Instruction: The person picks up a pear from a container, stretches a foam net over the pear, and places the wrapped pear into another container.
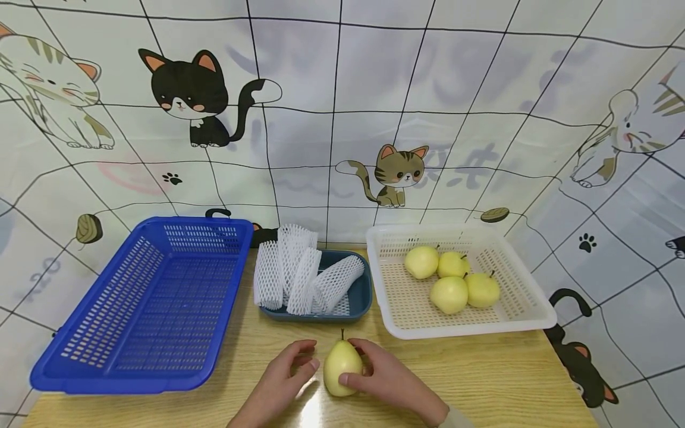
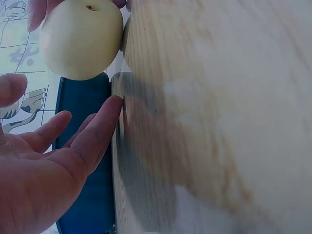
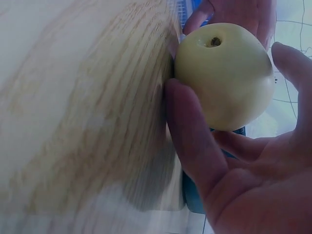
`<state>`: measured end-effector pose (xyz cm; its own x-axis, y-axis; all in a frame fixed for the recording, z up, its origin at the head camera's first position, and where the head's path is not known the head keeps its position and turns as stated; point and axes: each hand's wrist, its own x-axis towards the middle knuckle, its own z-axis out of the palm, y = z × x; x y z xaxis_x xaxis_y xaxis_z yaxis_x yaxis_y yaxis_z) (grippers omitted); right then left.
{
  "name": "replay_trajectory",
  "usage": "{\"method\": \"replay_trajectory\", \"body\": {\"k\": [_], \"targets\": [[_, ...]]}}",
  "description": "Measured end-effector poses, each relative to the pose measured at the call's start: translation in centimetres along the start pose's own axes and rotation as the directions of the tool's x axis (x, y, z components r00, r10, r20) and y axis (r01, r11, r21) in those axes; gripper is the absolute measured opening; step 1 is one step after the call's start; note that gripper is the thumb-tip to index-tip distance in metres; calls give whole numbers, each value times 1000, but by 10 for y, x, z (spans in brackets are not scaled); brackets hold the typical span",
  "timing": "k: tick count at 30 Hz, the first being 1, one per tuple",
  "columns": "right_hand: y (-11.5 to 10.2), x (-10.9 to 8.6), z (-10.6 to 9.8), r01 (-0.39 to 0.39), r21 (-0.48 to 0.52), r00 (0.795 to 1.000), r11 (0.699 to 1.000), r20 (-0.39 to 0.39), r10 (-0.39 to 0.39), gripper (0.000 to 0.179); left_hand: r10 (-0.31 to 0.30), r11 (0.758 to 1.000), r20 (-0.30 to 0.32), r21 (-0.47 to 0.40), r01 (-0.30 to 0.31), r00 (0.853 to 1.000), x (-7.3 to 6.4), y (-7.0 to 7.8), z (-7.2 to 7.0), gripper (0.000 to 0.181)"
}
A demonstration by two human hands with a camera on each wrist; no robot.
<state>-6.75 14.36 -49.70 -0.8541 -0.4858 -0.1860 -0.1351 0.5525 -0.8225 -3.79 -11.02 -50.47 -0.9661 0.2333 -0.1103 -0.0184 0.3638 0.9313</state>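
A: What's the counter made of?
B: It looks like wood, or a wood-grain finish, smooth and glossy enough to throw back a bright patch of light.
A: And the containers?
B: Plastic by the look of them. The blue basket is perforated with a soft sheen, the white basket has a smooth rim, and the teal tray is smooth too.
A: The net sleeves?
B: White foam mesh, matt, with a bumpy texture.
A: The pear?
B: Smooth skin, faintly shiny.
A: The backdrop?
B: A thin, printed sheet, slightly rippled; cloth or plastic, I can't tell.
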Motion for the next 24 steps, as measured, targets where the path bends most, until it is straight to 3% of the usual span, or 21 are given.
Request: {"method": "replay_trajectory", "body": {"k": [11,15,17,19,21,22,24], "targets": [[-3,-4,-3,-27,-46,999,999,-33,25,80,27,1000,-42,11,-27,999,-2,1,-2,45],[-7,-8,-5,-24,-59,999,998,-27,22,83,48,999,-112,-4,-48,993,-1,2,-4,38],[-12,-14,-8,-21,-111,999,994,-40,16,84,78,997,-177,-11,-82,981,0,6,-5,32],[-18,-21,-10,-14,-200,998,980,-68,1,86,135,990,-255,-5,-141,958,2,13,-5,26],[-25,-27,-14,-22,-287,995,958,-96,-6,86,243,970,-330,80,-230,912,7,20,-5,24],[-29,-30,-16,-25,-321,994,947,-107,-10,86,305,952,-359,143,-271,882,10,24,-6,25],[-35,-34,-18,-23,-375,990,927,-135,-30,85,439,892,-391,294,-342,809,19,32,-8,27]]}}
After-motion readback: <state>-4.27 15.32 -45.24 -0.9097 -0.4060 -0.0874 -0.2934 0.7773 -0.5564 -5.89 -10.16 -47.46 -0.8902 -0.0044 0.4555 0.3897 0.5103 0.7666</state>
